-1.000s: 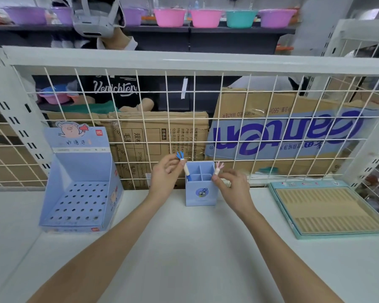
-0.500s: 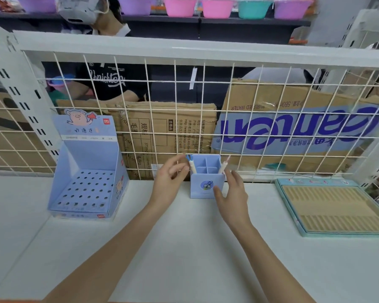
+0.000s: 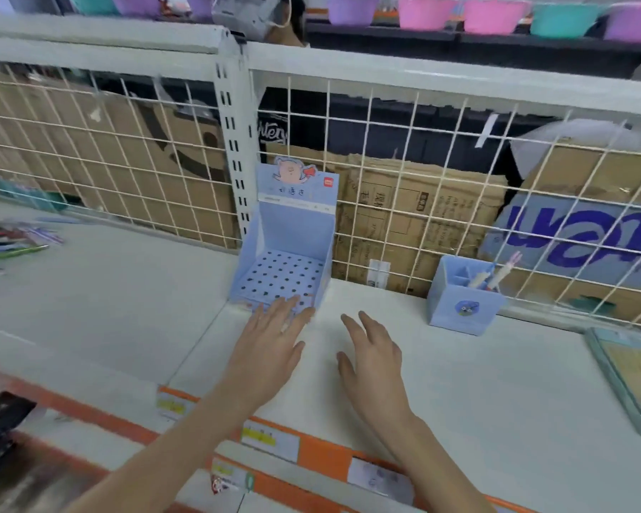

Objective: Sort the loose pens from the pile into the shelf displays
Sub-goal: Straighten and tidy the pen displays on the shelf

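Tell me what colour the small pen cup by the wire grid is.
Light blue, with a dark round sticker on its front; the pen cup shows in the head view.

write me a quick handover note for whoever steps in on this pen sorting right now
Left hand: open, holding nothing, fingertips over the front edge of the light blue cardboard display stand with a perforated base.
Right hand: open, holding nothing, above the white shelf.
Done: two pens with white barrels stand in the small blue square pen holder with dividers by the wire grid.
Left: the perforated stand shows no pens in its holes. The loose pile of mixed pens lies at the far left of the shelf and is yet to be sorted.
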